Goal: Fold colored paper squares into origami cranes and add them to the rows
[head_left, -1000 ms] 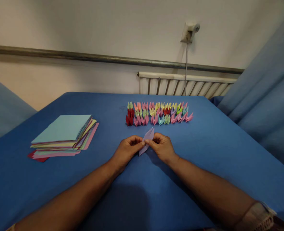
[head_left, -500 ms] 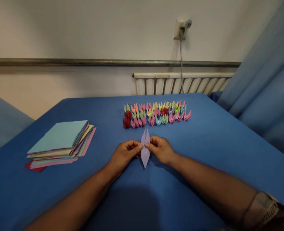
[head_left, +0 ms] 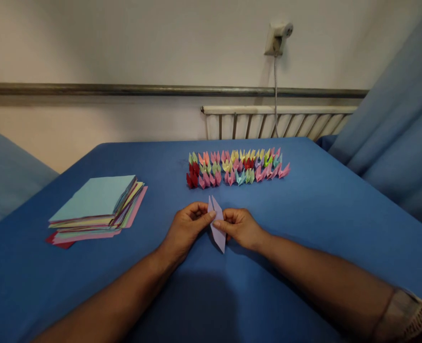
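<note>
The blue-covered tabletop [head_left: 339, 214] fills most of the space below the wall, and on its left side lies a thick stack of coloured paper [head_left: 96, 197], pale blue on top, a red sheet [head_left: 62, 243] poking out at the base. Right of the stack, towards the far edge, small folded paper figures [head_left: 237, 165] stand in about 3 rows, pink, red, green, yellow and blue among them. Near the middle, in front of those rows, the person's 2 hands meet: the left hand [head_left: 189, 226] and the right hand [head_left: 242, 227] both pinch a lilac folded paper [head_left: 219, 237] from its sides, thumbs uppermost. The step in hand appears to be folding, at a middle stage: the far end is split into 2 narrow points, the near end tapers to a tip, and the shape is narrow and not yet spread like the standing figures. The next move seems to call for a firm hold in the left, edges kept matched, and a crisp crease pressed between thumb and fingers, gently enough not to tear the thin points
</note>
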A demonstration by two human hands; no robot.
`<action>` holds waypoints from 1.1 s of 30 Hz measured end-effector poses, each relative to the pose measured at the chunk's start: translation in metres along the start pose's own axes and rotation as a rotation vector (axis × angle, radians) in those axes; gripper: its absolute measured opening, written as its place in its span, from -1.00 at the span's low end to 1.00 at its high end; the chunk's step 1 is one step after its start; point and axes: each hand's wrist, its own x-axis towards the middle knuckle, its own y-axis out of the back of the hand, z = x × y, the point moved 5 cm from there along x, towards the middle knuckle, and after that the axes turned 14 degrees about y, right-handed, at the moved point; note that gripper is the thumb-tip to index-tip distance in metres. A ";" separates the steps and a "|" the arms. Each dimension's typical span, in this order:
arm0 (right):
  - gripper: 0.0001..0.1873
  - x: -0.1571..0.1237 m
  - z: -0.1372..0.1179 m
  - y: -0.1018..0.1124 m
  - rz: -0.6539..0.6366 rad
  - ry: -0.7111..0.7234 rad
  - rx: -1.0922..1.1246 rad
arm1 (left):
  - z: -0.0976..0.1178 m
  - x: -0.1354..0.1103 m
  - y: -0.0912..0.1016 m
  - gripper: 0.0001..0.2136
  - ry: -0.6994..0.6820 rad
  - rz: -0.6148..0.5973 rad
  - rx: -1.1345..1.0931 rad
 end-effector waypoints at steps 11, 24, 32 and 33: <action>-0.69 -0.003 0.000 -0.003 -0.085 0.017 -0.040 | 0.006 -0.002 0.004 -0.85 -0.047 0.040 -0.086; -0.56 -0.004 -0.003 -0.003 -0.151 -0.048 0.085 | 0.006 0.001 0.004 -0.72 0.025 -0.083 -0.220; -0.60 -0.005 -0.001 -0.002 -0.167 -0.008 0.013 | 0.002 -0.004 -0.004 -0.80 0.005 -0.083 0.012; -0.61 -0.005 -0.001 -0.002 -0.171 0.004 -0.003 | 0.003 -0.004 -0.002 -0.80 -0.001 -0.058 -0.011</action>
